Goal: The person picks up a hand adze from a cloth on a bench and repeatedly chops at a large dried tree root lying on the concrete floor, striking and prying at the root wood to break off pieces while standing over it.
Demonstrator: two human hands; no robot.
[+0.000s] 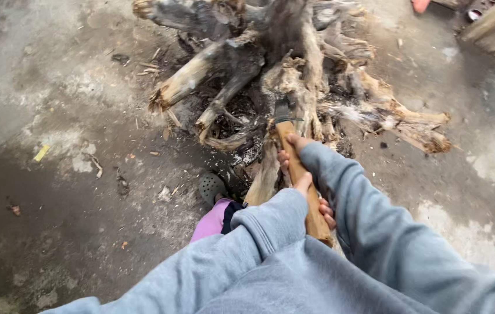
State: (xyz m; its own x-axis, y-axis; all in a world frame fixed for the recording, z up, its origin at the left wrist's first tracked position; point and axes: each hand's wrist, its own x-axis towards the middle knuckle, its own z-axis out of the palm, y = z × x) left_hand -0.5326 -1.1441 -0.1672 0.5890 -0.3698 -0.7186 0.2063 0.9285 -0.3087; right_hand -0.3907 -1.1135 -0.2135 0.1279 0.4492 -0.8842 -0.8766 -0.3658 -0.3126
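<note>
Both hands grip the wooden handle (pixel 301 180) of an axe. The right hand (pixel 291 152) sits higher, its fingers (pixel 283 158) curled tight around the handle. The left hand (pixel 315 200) sits lower, near the handle's end, its fingers (pixel 327 210) wrapped and pressed together on the wood. Grey sleeves (pixel 271 227) cover both wrists. Beyond the upper fingers, the axe head (pixel 283 110) is lodged in a large tree stump (pixel 294 75) with spreading roots. Left of the lower fingers, a grey shoe (pixel 211 187) rests on the concrete floor (pixel 56 174). Wood chips lie scattered near the stump.
</note>
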